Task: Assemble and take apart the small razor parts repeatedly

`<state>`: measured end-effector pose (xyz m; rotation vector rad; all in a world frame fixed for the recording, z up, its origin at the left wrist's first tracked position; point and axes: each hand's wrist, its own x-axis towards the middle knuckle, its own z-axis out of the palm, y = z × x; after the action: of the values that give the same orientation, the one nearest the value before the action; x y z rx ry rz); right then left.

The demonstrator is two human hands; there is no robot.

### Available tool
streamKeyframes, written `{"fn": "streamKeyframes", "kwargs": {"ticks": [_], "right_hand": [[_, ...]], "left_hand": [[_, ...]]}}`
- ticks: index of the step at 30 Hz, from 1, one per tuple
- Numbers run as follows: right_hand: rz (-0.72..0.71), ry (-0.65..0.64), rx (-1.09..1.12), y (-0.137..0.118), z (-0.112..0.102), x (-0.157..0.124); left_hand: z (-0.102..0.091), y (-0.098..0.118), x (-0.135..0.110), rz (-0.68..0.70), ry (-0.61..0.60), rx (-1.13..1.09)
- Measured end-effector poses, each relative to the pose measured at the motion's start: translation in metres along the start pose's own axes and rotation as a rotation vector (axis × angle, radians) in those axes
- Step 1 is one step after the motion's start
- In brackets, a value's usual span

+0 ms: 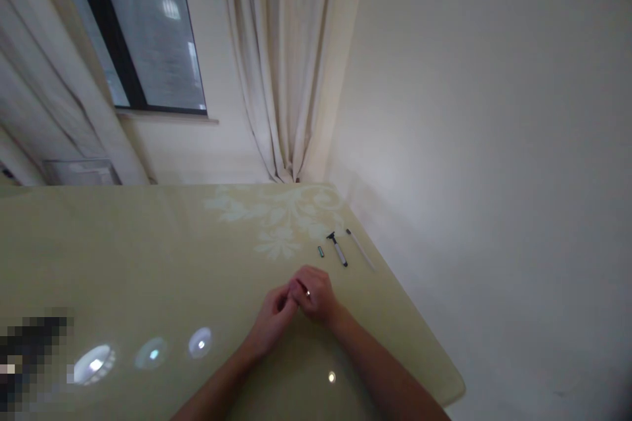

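My left hand (275, 314) and my right hand (318, 295) meet over the table, fingers curled in and touching. Whatever lies between the fingers, if anything, is hidden. A small bright spot, perhaps a ring, shows on my right hand. Just beyond the hands lies a razor (340, 252) with a dark head and a grey handle. To its left is a small dark piece with a greenish face (320, 252), possibly a razor cartridge. On its right rests a thin whitish stick with a dark tip (361, 250).
The glossy pale-green table (148, 243) has a white floral pattern near its far right corner and reflects several lights. A wall (469, 177) runs along its right edge. Behind the table hang curtains (284, 66) beside a window (153, 26). A pixelated dark patch covers the lower left.
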<state>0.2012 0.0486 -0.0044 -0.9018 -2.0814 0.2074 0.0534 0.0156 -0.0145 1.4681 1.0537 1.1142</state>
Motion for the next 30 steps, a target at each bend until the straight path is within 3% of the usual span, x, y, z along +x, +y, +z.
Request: {"fn": "streamKeyframes", "kwargs": {"ticks": [3,11,17,23,30], "right_hand": [[0.103,0.046,0.115,-0.007,0.009,-0.009],[0.196,-0.006,0.175,-0.013,0.002,-0.024],[0.181,-0.002,0.148,-0.017,0.002,-0.025],[0.085,-0.044,0.054,0.001,0.004,-0.023],[0.119,-0.068,-0.138,0.015,0.006,-0.014]], "left_hand": [[-0.003,0.001,-0.002,-0.042,-0.001,-0.005],[-0.001,0.003,-0.01,-0.121,-0.043,0.02],[-0.001,0.005,-0.012,-0.145,-0.043,0.018],[-0.001,-0.004,-0.006,-0.11,-0.051,0.02],[0.003,-0.004,0.008,-0.047,-0.021,0.029]]}}
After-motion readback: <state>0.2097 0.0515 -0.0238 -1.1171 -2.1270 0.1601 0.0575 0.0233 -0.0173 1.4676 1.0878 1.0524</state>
